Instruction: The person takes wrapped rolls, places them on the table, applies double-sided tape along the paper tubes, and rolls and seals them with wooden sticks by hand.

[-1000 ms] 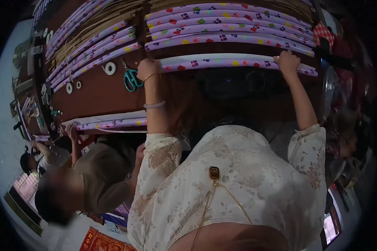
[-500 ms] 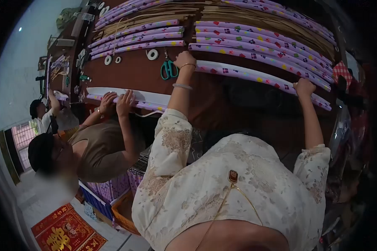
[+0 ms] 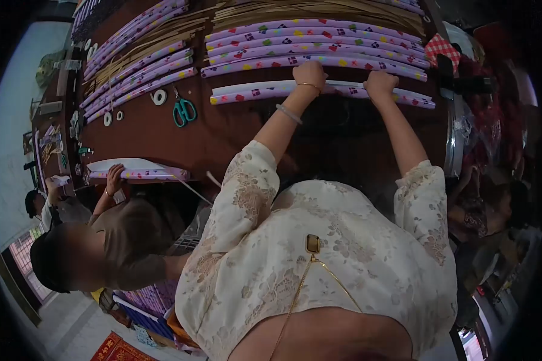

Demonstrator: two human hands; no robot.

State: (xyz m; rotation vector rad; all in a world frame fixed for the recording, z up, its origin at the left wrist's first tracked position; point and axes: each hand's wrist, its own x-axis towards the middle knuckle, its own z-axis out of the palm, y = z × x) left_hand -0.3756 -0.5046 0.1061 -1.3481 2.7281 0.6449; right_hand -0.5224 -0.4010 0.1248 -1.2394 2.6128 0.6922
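A purple patterned wrapping paper roll (image 3: 253, 92) with a white strip along its far edge lies crosswise on the table before me. My left hand (image 3: 310, 76) is closed over it near the middle, its fingers curled on the far side. Further right, my right hand (image 3: 381, 85) is also closed on the roll, with the fingertips partly hidden. Just beyond my hands lie several finished-looking rolls (image 3: 319, 48) in the same pattern, side by side. Teal-handled scissors (image 3: 185, 112) rest to the left of the roll.
White tape rolls (image 3: 158, 97) lie on the brown table (image 3: 144, 135) by more purple rolls (image 3: 141, 85) and brown strips (image 3: 162, 48). At left, a co-worker's hand (image 3: 115, 179) rests on another paper sheet (image 3: 135, 168). A red checked cloth (image 3: 442, 51) is at right.
My view has swung, so the table's things sit further left. My hands have come closer together along the roll, from near its ends towards its middle. The co-worker now shows one hand on the paper.
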